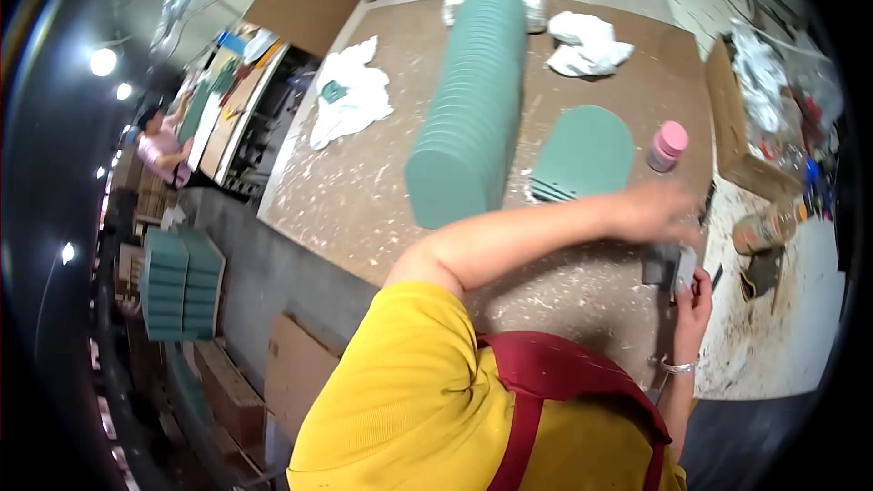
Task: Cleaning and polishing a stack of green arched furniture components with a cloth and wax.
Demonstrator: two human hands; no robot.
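Observation:
My left arm reaches across to the right side of the table. Its hand (659, 212) is smeared by motion, so its fingers cannot be made out. It hovers near a small bottle with a pink cap (671, 138) and a dark grey block (658, 265). Lower down, my right hand (695, 302), with a bracelet at the wrist, is closed on a small pale grey block (685, 265) beside the dark one. Left of the bottle lies a short stack of green round-ended sheets (587, 150). A long row of similar green pieces (459, 127) leans back across the table's middle.
Crumpled white cloths (355, 95) (589, 44) flank the row on the speckled brown tabletop (318, 205). At right, a cardboard box (732, 127) of plastic and a clear bottle (764, 229) stand on a stained white surface. Another person (164, 145) works far left, beyond bundled green pieces (182, 282).

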